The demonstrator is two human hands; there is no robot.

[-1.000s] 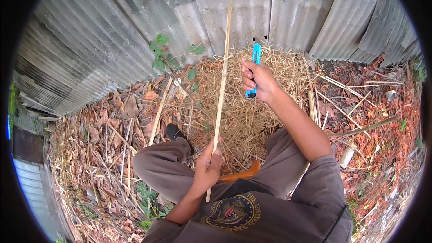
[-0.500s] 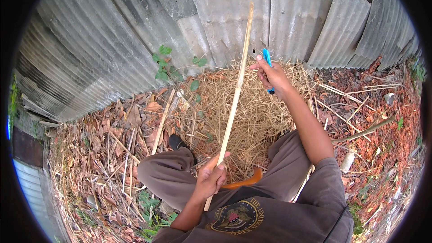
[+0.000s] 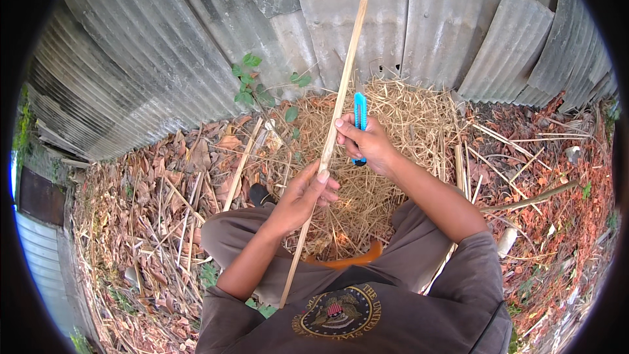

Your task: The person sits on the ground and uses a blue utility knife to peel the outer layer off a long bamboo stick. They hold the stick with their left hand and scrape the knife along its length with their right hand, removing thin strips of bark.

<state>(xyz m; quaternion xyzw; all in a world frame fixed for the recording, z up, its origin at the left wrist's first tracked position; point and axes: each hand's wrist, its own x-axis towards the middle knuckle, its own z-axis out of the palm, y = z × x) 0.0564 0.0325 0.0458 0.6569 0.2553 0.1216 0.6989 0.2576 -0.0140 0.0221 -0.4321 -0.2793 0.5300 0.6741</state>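
Note:
A long, pale split strip of bamboo or wood [image 3: 348, 65] slants up and away in front of me, its far tip narrowed. My left hand [image 3: 303, 198] grips it around the middle, thumb on top. Higher up, the thumb and fingertips of my right hand [image 3: 365, 141] touch the strip. That same hand holds a blue utility knife [image 3: 360, 113] upright in its palm, the blade end pointing away from me. An orange curved piece [image 3: 347, 262], perhaps a handle, lies across my lap, partly hidden by my shirt.
Straw shavings [image 3: 393, 190] heap up between my legs. Dry leaves [image 3: 177, 190] and loose sticks [image 3: 244, 164] cover the ground at left; more sticks [image 3: 511, 144] lie at right. A corrugated metal fence [image 3: 354, 33] stands ahead, with a green plant [image 3: 247, 82] at its foot.
My left hand has slid farther up the strip. My right hand, with the knife, has come down and left from beside the strip to touch it.

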